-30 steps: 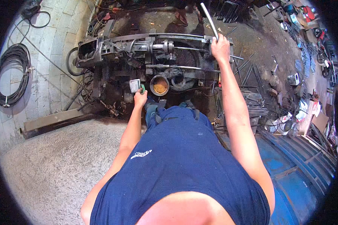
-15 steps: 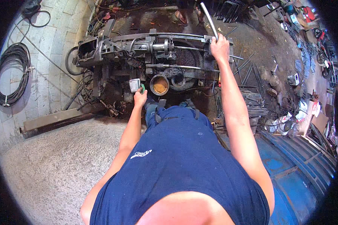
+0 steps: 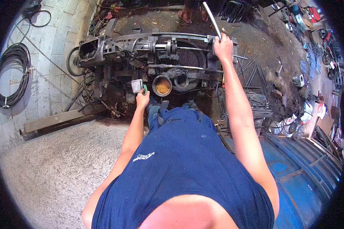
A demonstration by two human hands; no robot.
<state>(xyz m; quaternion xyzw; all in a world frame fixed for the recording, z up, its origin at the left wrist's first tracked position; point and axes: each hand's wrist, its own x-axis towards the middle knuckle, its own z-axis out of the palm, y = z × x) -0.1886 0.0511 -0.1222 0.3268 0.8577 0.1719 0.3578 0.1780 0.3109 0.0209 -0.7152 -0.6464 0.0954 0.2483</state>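
My left hand (image 3: 142, 100) is closed on a small green part (image 3: 145, 89) beside a pale, square-faced box (image 3: 137, 86) on the near side of a greasy metal machine (image 3: 168, 47). Just right of that hand is a round can (image 3: 162, 85) with yellowish-brown material inside. My right hand (image 3: 223, 47) grips the lower end of a straight silver metal bar (image 3: 212, 19) at the machine's right end. The bar slants up and left from my fist. Whether its lower end joins the machine is hidden by my hand.
A black cable coil (image 3: 17, 76) lies on the pale tiled surface at left. Thin metal rods (image 3: 252, 72) and scrap are scattered on the right. A blue ribbed metal panel (image 3: 298, 168) is at lower right. Another person's feet (image 3: 185, 16) stand beyond the machine.
Both my hands stay in nearly the same places, and the bar hardly shifts. Beyond the machine, the other person's feet have moved slightly.
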